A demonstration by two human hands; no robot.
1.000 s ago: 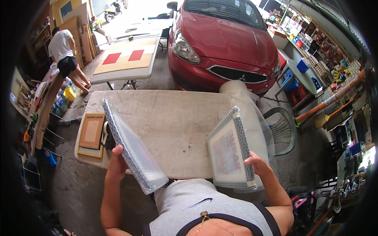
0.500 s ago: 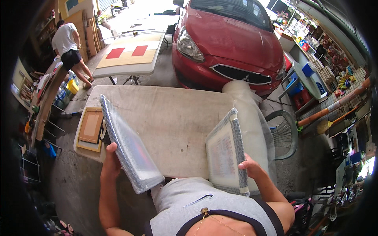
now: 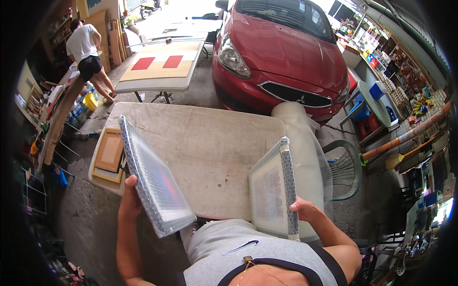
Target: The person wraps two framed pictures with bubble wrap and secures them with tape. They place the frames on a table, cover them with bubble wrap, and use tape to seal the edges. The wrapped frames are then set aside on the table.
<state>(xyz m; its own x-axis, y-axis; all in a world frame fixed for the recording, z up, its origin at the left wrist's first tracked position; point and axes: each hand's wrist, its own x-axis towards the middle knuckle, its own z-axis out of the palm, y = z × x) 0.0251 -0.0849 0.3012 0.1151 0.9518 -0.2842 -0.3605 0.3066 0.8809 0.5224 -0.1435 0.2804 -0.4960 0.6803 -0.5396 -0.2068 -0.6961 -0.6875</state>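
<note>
In each hand I hold a picture frame wrapped in bubble wrap, standing on edge and tilted above the table's near side. My left hand (image 3: pixel 130 196) is closed on the outer edge of the left wrapped frame (image 3: pixel 155 178), its thumb on the near face and its other fingers hidden behind. My right hand (image 3: pixel 306 208) grips the outer edge of the right wrapped frame (image 3: pixel 269 193), thumb showing at the side. Through the plastic, a pale border and blurred colours show. The two frames stand apart, their faces turned toward each other.
The worn table (image 3: pixel 210 143) lies before me, with bare wooden frames (image 3: pixel 109 155) at its left. A bubble wrap roll (image 3: pixel 298 143) lies along its right side, beside a green chair (image 3: pixel 344 167). Beyond are a red car (image 3: pixel 281 57), a second table (image 3: pixel 179 85) and another person (image 3: pixel 88 50).
The whole view has shifted slightly. The right wrapped frame has turned a little and its top has dropped slightly. Both hands keep their hold.
</note>
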